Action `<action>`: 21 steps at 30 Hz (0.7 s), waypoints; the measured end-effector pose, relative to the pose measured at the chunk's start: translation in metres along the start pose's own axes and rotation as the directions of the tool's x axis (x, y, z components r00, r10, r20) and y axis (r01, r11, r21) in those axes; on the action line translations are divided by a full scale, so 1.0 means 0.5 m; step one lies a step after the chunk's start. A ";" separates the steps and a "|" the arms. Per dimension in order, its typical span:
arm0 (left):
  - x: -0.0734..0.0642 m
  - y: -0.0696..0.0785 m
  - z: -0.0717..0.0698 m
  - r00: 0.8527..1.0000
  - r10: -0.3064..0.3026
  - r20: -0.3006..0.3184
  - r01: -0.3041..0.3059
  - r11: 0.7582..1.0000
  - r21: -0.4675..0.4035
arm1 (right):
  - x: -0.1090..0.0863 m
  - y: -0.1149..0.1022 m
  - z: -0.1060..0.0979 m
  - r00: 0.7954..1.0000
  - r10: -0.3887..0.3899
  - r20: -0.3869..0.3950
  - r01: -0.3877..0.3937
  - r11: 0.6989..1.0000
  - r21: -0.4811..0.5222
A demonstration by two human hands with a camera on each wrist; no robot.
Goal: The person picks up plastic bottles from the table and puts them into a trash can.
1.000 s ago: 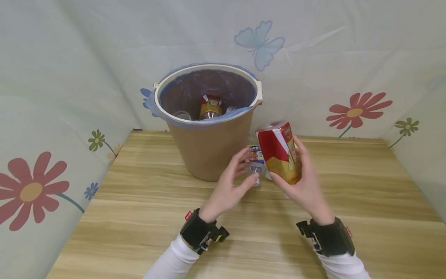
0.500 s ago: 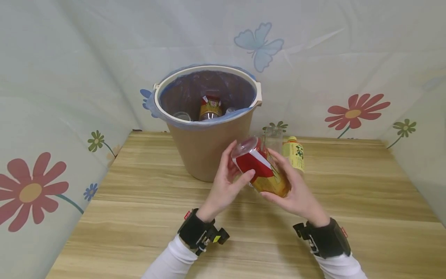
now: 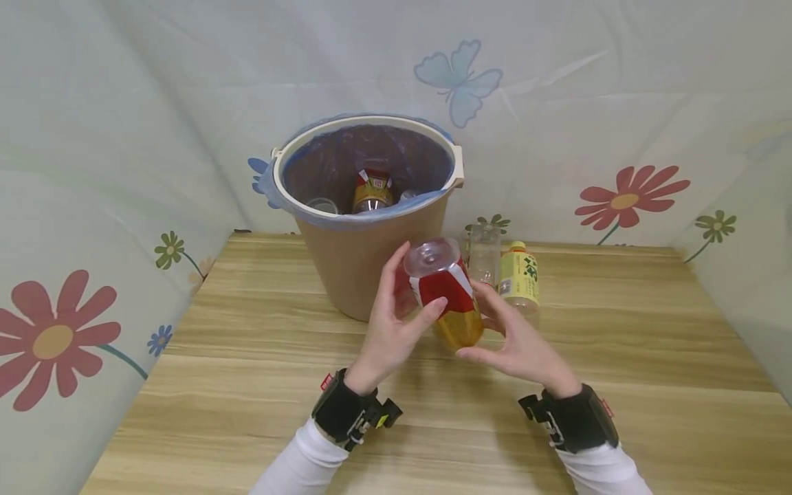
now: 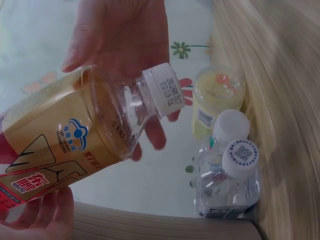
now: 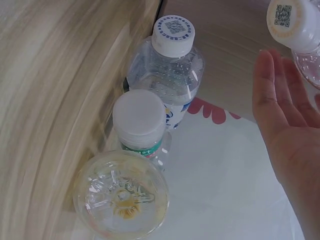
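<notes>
My left hand [image 3: 392, 326] grips a plastic drink bottle [image 3: 450, 283] with a red and gold label and a white cap [image 4: 164, 90]. In the head view the bottle is tilted, its clear base up and to the left, its cap end hidden below. My right hand [image 3: 522, 347] is beside the bottle's lower right side, fingers relaxed. The left wrist view shows its palm behind the bottle's neck. In the right wrist view the fingers [image 5: 267, 90] of this hand extend close to the cap.
A tan bin [image 3: 340, 261] with a blue liner stands behind the left hand; another red and gold bottle [image 3: 372, 191] lies inside among clear ones. On the wooden table, near the wall, are a yellow-labelled bottle [image 3: 518, 275], base facing me, and two white-capped clear bottles [image 5: 172, 70].
The bottle has moved left from the right hand into the left hand's grip, tipping its base toward me. The right hand's fingers have loosened from it.
</notes>
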State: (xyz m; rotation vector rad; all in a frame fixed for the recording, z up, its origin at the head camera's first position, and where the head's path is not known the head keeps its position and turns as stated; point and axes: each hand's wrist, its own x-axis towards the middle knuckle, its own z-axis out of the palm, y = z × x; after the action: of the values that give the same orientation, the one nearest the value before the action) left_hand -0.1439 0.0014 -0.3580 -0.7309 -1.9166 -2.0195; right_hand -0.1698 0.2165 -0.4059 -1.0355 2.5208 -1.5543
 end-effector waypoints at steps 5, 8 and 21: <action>0.000 0.008 0.001 0.999 0.036 -0.009 -0.036 0.998 0.050 | 0.004 0.002 0.007 1.000 -0.020 0.017 0.020 1.000 -0.019; -0.001 0.008 0.002 0.999 0.048 -0.006 -0.048 0.996 0.075 | 0.008 -0.020 0.009 1.000 -0.023 0.013 0.023 0.999 -0.031; -0.010 -0.013 0.026 0.978 0.156 0.137 -0.182 0.962 0.202 | 0.013 -0.049 0.017 1.000 -0.021 -0.008 0.021 1.000 0.016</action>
State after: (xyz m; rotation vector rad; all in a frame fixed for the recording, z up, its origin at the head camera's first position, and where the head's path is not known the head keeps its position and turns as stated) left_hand -0.1407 0.0141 -0.3661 -0.9427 -2.0202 -1.6722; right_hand -0.1592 0.1994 -0.3888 -1.0598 2.5061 -1.5845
